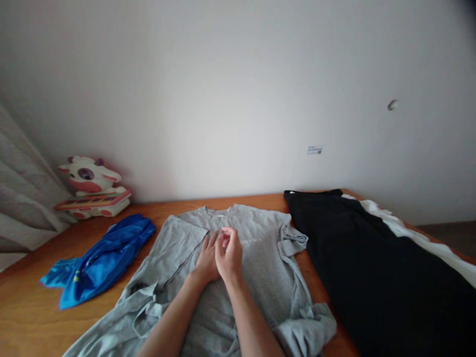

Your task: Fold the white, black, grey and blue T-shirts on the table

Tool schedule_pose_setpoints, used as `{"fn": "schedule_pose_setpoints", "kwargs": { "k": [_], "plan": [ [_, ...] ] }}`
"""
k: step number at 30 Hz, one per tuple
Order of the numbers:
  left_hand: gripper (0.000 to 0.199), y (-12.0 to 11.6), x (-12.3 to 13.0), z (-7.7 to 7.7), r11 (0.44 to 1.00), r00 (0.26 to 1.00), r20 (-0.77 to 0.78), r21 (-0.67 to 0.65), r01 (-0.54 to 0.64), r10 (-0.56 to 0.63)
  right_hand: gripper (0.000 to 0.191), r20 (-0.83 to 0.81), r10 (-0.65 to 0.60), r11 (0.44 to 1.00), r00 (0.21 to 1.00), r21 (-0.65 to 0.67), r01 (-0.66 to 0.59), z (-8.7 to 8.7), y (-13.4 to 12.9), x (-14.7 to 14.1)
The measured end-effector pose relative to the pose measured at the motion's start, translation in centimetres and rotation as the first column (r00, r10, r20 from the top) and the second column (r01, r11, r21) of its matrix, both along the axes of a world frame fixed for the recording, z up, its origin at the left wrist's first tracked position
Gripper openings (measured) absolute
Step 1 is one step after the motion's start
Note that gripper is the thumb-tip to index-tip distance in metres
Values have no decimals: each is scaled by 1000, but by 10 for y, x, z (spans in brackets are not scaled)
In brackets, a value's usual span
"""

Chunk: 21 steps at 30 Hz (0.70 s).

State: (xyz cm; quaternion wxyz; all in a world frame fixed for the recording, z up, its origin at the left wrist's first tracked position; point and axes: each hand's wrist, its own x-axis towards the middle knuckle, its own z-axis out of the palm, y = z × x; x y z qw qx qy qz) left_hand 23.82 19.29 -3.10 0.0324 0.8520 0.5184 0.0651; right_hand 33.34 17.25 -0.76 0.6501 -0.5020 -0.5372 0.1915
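Observation:
A grey T-shirt [260,267] with pale lettering on its chest lies spread on the wooden table, its collar toward the wall. Its left part is folded inward, and the lower edges are bunched. My left hand [208,258] rests on the middle of the shirt with its fingers stretched out. Right beside it and partly over it, my right hand [228,253] is raised with its fingers curled in; whatever they may hold is too small to make out.
A blue garment [104,263] lies at the left, below a cow-shaped toy keyboard [92,191]. Black cloth [364,258] and white cloth [420,235] cover the right side. Behind the wooden table [26,297] stands a pale wall; a curtain hangs far left.

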Motion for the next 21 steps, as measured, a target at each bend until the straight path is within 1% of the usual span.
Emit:
{"fn": "schedule_pose_setpoints", "kwargs": {
  "k": [3,7,11,13,15,17,19,21],
  "plan": [
    [54,2,-4,1,1000,1000,-5,-13,12,-12,25,20,29,1000,999,6,-29,0,1,-1],
    [58,2,-3,3,999,1000,-12,-39,17,-18,23,53,21,1000,998,1,-21,0,0,1],
    [61,0,1,6,998,999,-25,-59,-23,21,23,104,30,999,994,6,-31,-4,-1,0],
    [64,-1,3,9,997,999,-25,-64,-29,28,24,129,28,1000,991,-15,-26,-6,2,1],
    [65,-3,5,13,997,999,-30,-63,-39,37,27,185,25,995,982,-97,-7,-6,9,5],
    [64,-6,9,17,997,998,-32,-52,-61,60,30,296,53,970,954,-242,22,-4,18,16],
    [65,-9,12,20,995,996,-19,-35,-90,89,29,407,109,926,907,-374,57,-1,26,36],
    [68,-11,15,21,994,995,4,-13,-104,104,21,463,136,899,876,-428,86,5,31,66]
  ]
}}
